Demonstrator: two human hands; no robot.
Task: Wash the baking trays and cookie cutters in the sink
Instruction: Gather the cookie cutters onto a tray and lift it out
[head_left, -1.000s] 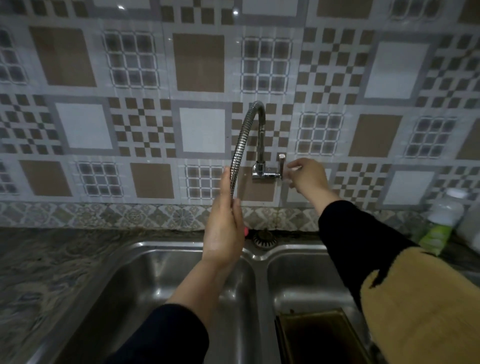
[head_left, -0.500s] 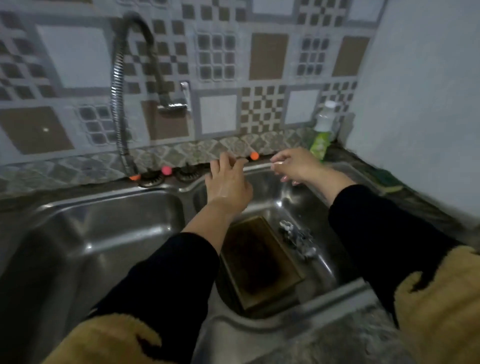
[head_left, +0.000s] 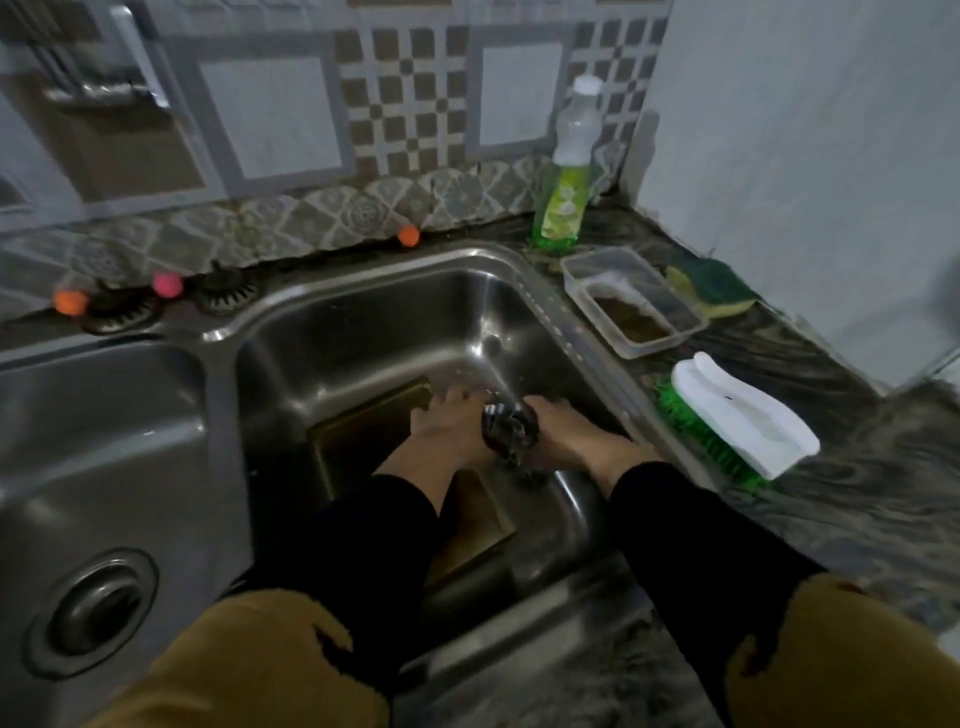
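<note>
In the right basin of the steel sink a dark, stained baking tray lies flat on the bottom. A cluster of shiny metal cookie cutters sits at the tray's right edge, between my two hands. My left hand lies against the left side of the cluster with its fingers stretched forward. My right hand grips the cutters from the right, fingers over them. The picture is blurred and my black sleeves cover the near part of the tray.
On the right counter stand a green dish-soap bottle, a clear plastic container, a green-yellow sponge and a white scrub brush with green bristles. The left basin with its drain holds nothing. The tap is at top left.
My view has swung down and right from the tap. Both hands have dropped from above the sink rim into the right basin and closed in on the cookie cutters.
</note>
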